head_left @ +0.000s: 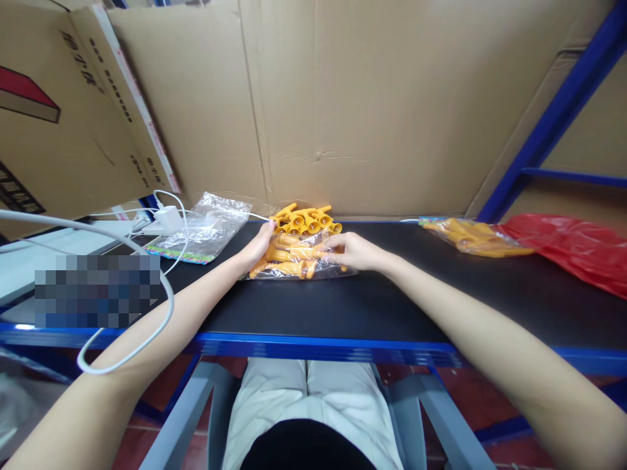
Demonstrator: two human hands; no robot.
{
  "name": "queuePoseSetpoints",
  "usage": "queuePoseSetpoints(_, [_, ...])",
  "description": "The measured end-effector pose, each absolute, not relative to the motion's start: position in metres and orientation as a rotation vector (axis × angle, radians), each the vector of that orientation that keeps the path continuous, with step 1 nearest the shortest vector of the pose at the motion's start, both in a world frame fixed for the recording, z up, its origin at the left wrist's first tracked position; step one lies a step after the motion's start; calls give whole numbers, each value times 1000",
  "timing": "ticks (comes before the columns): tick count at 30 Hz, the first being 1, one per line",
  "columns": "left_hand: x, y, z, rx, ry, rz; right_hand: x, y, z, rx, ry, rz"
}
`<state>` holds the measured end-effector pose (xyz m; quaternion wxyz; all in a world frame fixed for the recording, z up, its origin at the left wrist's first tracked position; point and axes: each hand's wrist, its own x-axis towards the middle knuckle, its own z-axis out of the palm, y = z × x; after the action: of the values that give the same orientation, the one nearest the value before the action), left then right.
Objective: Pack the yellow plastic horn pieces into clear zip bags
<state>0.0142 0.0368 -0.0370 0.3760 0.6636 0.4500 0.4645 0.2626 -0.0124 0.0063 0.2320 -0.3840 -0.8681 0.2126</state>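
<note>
In the head view, a clear plastic bag (294, 266) with several yellow plastic pieces inside lies on the black tabletop in front of me. Behind it is a pile of loose yellow horn-shaped pieces (304, 220), their flared round ends facing me. My left hand (262, 243) is closed on the left side of the bag, beside the pile. On the opposite side, my right hand (353, 252) pinches the bag with bent fingers. Some fingertips of both hands are hidden by the film and the yellow pieces.
Flat clear bags (208, 228) lie to the left, near a white charger (168, 219) and a white cable (169, 307) looping across my left forearm. At right are a filled bag of yellow pieces (470, 236) and a red plastic bag (573, 245). Cardboard (362, 111) stands behind.
</note>
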Motion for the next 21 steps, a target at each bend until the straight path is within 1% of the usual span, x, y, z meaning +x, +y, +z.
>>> queuePoseSetpoints(7, [16, 32, -28, 1781, 1167, 1201, 261, -9, 4, -1012, -2257, 682])
queuePoseSetpoints(11, [18, 28, -24, 1830, 1184, 1185, 261, -8, 2, -1014, -2271, 635])
queuePoseSetpoints(16, [14, 36, -33, 1848, 1092, 1174, 258, -12, 2, -1036, -2382, 491])
queuePoseSetpoints(21, [12, 46, -44, 1833, 1040, 1191, 254, -13, -4, -986, -2316, 546])
